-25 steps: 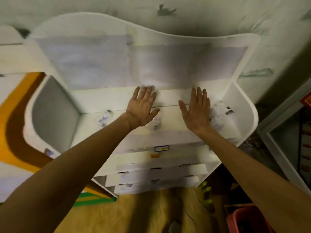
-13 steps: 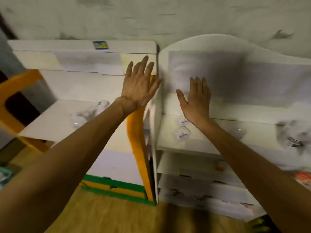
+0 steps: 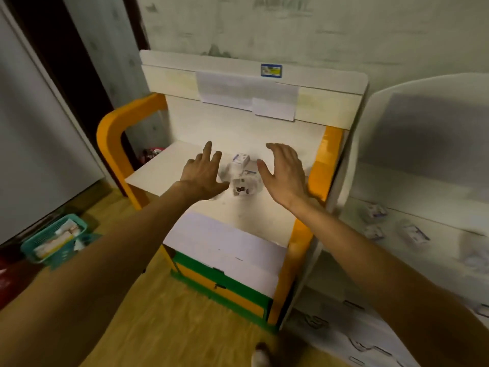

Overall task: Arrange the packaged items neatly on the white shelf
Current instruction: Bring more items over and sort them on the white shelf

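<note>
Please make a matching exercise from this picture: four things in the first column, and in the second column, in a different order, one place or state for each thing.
Things
1. left hand
2. small packages
3. teal basket
4. blue label

Places or states
A. on the floor, at the left
B. on the top board of the shelf unit
C. open, left of the packages
D. on the shelf, between the two hands

Pairs: 1-C, 2-D, 3-A, 4-B
</note>
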`<state>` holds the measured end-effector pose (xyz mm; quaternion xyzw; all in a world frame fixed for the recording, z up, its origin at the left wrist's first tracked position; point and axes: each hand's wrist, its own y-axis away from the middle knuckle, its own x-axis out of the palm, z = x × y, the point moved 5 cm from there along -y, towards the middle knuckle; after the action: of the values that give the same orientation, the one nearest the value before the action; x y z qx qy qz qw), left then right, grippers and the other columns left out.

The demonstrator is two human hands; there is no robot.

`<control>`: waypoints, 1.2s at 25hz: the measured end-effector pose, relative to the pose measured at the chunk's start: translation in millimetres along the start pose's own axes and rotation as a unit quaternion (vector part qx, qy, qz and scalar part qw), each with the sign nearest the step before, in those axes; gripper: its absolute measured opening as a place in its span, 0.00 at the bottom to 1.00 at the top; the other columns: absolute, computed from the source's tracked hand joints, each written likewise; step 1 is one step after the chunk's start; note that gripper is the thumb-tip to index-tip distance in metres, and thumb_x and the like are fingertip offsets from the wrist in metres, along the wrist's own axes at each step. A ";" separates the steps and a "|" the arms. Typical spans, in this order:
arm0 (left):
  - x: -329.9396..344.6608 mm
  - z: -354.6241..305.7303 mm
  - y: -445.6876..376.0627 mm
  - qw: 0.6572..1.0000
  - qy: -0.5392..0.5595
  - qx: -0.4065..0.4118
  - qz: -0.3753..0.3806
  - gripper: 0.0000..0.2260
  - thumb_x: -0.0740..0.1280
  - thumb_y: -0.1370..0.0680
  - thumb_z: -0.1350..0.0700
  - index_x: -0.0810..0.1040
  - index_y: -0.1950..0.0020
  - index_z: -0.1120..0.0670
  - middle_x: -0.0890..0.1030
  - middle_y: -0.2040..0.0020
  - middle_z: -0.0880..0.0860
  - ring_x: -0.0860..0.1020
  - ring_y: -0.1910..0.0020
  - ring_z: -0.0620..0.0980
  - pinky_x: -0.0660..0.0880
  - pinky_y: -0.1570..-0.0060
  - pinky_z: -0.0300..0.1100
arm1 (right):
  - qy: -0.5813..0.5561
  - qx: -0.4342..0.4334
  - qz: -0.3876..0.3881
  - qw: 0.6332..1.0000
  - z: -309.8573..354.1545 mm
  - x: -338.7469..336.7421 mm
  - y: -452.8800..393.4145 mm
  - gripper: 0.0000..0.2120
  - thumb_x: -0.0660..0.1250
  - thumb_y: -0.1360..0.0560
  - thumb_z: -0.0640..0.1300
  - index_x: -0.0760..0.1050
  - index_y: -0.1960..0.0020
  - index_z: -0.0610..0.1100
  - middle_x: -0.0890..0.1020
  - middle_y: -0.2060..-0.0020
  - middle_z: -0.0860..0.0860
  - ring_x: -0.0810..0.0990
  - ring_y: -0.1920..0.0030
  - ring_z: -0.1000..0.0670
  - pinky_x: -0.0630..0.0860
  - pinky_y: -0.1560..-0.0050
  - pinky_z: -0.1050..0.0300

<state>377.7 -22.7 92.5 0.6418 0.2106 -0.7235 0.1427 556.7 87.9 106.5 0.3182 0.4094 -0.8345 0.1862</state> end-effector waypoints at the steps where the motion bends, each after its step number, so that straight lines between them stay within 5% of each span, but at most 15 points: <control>1: 12.8 10.8 -0.8 1.000 0.005 -0.008 0.020 0.40 0.68 0.25 0.36 0.55 0.22 0.54 0.45 0.19 0.59 0.68 0.29 0.63 0.69 0.35 0.56 | -0.003 0.010 0.032 0.999 1.6 20.0 -1.1 0.22 0.65 0.20 0.51 0.70 0.29 0.42 0.75 0.34 0.45 0.70 0.31 0.44 0.71 0.35 0.47; 6: 71.8 61.5 -28.4 0.994 0.055 0.003 0.095 0.46 0.72 0.29 0.34 0.52 0.21 0.51 0.43 0.19 0.59 0.70 0.31 0.65 0.74 0.39 0.58 | 0.048 0.052 0.191 0.979 -9.5 111.7 -19.2 0.29 0.68 0.24 0.51 0.66 0.27 0.44 0.73 0.32 0.44 0.68 0.31 0.42 0.69 0.35 0.47; 12: 121.1 68.6 -78.6 0.988 0.061 0.091 0.105 0.52 0.72 0.30 0.33 0.47 0.19 0.54 0.47 0.18 0.58 0.58 0.23 0.63 0.64 0.29 0.61 | 0.104 0.082 0.285 0.949 -50.4 192.6 -33.4 0.37 0.70 0.31 0.52 0.64 0.25 0.45 0.66 0.27 0.45 0.60 0.24 0.40 0.61 0.27 0.46; 15: 133.7 67.7 -109.2 0.980 0.022 0.187 0.071 0.52 0.69 0.33 0.28 0.55 0.20 0.55 0.56 0.20 0.59 0.58 0.22 0.61 0.57 0.25 0.57 | 0.127 0.042 0.277 0.952 -64.5 223.8 -27.9 0.38 0.68 0.31 0.54 0.63 0.24 0.45 0.60 0.23 0.44 0.50 0.20 0.40 0.48 0.22 0.41; 18: 140.8 69.3 -128.2 0.971 0.018 0.231 0.062 0.51 0.67 0.34 0.25 0.58 0.20 0.53 0.60 0.20 0.56 0.60 0.23 0.57 0.51 0.26 0.48 | 0.128 0.035 0.243 0.961 -68.7 238.1 -36.8 0.38 0.68 0.31 0.54 0.63 0.24 0.44 0.62 0.23 0.44 0.52 0.21 0.40 0.49 0.22 0.39; 24: 147.0 69.4 -144.8 0.965 0.075 0.248 0.046 0.53 0.69 0.34 0.27 0.53 0.19 0.53 0.56 0.19 0.55 0.54 0.21 0.55 0.47 0.24 0.48 | 0.114 0.077 0.190 0.972 -71.8 247.7 -47.8 0.38 0.72 0.35 0.47 0.66 0.27 0.41 0.70 0.30 0.43 0.64 0.27 0.39 0.56 0.24 0.43; 30: 147.2 73.8 -146.4 0.945 0.082 0.310 0.068 0.56 0.72 0.35 0.30 0.50 0.19 0.56 0.51 0.18 0.56 0.48 0.20 0.55 0.43 0.23 0.49 | 0.165 0.092 0.221 0.957 -62.1 256.3 -34.6 0.37 0.71 0.30 0.45 0.63 0.24 0.45 0.67 0.26 0.47 0.58 0.23 0.41 0.50 0.23 0.37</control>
<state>223.9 78.2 -28.9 0.7239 -0.0570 -0.6868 -0.0321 373.8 145.4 -77.9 0.5495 0.2758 -0.7426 0.2655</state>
